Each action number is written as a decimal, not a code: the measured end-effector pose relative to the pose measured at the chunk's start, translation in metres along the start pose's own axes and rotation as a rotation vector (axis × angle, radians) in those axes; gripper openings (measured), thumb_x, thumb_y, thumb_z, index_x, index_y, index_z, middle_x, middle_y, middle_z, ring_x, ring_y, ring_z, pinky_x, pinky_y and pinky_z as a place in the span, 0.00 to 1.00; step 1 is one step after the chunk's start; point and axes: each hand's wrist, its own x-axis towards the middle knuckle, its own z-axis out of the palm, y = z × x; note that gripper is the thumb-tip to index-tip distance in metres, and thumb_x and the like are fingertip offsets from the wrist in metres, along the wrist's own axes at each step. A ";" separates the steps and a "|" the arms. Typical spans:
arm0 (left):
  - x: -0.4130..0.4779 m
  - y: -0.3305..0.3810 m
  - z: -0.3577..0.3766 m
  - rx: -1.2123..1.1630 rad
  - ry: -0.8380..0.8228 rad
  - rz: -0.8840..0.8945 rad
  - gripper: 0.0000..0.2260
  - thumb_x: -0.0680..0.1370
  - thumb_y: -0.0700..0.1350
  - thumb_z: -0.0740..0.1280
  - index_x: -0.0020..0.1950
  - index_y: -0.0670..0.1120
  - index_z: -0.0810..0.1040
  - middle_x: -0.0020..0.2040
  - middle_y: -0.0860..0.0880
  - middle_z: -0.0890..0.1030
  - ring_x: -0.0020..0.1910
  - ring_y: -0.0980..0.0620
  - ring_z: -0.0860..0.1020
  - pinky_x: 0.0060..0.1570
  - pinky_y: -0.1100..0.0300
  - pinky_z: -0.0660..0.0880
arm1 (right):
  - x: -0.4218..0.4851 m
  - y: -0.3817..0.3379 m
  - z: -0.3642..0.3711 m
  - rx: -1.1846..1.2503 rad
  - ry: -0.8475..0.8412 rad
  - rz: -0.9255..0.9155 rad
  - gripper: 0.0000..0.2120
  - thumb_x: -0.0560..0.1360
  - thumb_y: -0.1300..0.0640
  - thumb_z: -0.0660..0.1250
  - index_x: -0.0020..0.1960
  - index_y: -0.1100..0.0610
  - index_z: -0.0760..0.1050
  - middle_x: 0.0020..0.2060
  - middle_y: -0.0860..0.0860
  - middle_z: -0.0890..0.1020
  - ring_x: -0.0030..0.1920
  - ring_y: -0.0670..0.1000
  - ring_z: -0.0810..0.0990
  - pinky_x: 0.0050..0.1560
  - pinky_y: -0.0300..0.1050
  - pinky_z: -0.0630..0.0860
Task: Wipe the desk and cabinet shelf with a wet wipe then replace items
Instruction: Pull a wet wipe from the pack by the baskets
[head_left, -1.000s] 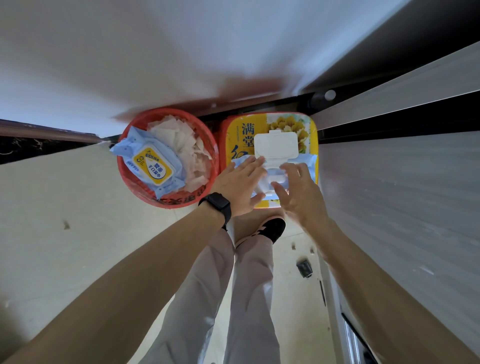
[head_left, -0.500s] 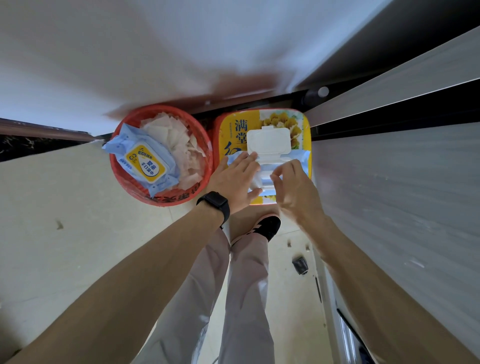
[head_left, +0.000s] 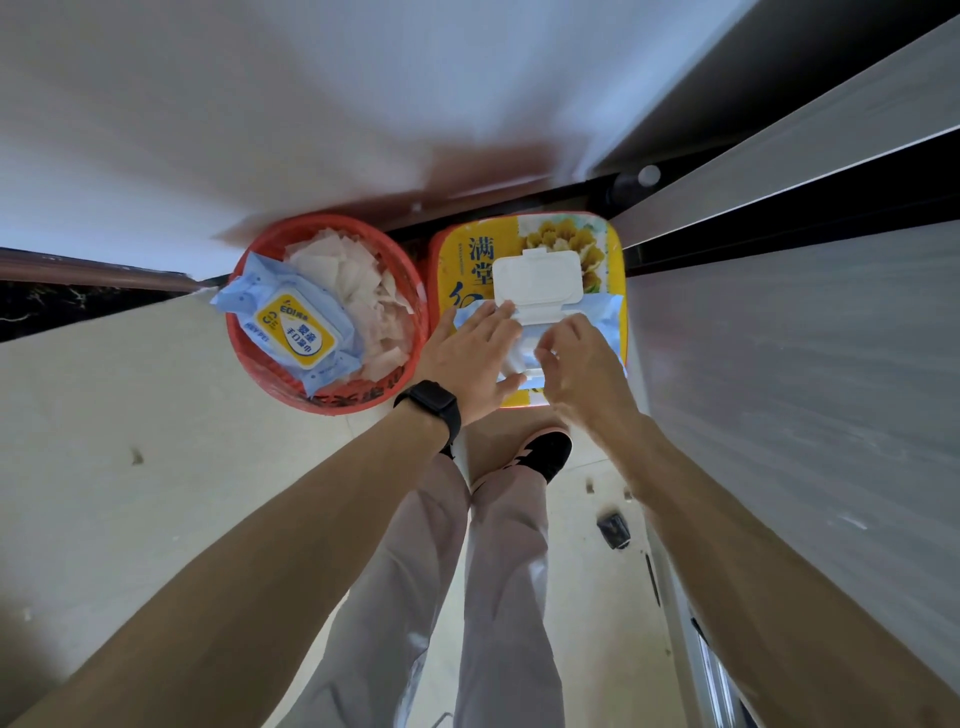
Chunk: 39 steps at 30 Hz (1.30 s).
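A blue wet wipe pack (head_left: 605, 318) lies on a yellow tin box (head_left: 467, 249), its white flip lid (head_left: 535, 283) standing open. My left hand (head_left: 470, 356), with a black watch on the wrist, lies flat on the pack's left side and holds it down. My right hand (head_left: 582, 371) is at the pack's opening, fingertips pinched on a white wet wipe (head_left: 519, 356) that sticks out there. The near end of the pack is hidden under both hands.
A red basket (head_left: 260, 376) to the left holds crumpled used wipes (head_left: 363, 296) and a second wipe pack with a yellow lid (head_left: 293, 330). Grey cabinet panels (head_left: 779, 389) run along the right. My legs and a black shoe (head_left: 545, 454) are on the pale floor below.
My right hand has curled from flat fingers to a pinch at the pack's opening. My left hand stays pressed on the pack. The lid stays open.
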 end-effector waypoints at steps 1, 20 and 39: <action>0.000 0.001 0.001 0.006 0.003 -0.002 0.22 0.80 0.58 0.62 0.70 0.50 0.67 0.80 0.51 0.58 0.79 0.51 0.54 0.75 0.43 0.49 | 0.000 -0.003 -0.002 0.046 -0.035 0.031 0.04 0.79 0.63 0.63 0.48 0.62 0.76 0.48 0.57 0.76 0.46 0.55 0.76 0.40 0.43 0.69; -0.031 0.019 0.011 -0.015 0.312 0.133 0.17 0.76 0.54 0.61 0.56 0.44 0.76 0.56 0.44 0.78 0.53 0.39 0.78 0.49 0.49 0.74 | -0.079 -0.006 -0.078 0.788 0.566 0.798 0.02 0.80 0.56 0.61 0.50 0.55 0.69 0.42 0.48 0.78 0.38 0.44 0.75 0.42 0.44 0.68; 0.065 0.044 -0.029 -0.023 0.272 -0.184 0.30 0.74 0.54 0.66 0.74 0.45 0.67 0.76 0.41 0.64 0.72 0.39 0.66 0.69 0.46 0.62 | -0.124 0.033 -0.055 0.731 0.420 0.894 0.02 0.80 0.53 0.63 0.48 0.50 0.71 0.40 0.44 0.79 0.44 0.53 0.80 0.49 0.58 0.78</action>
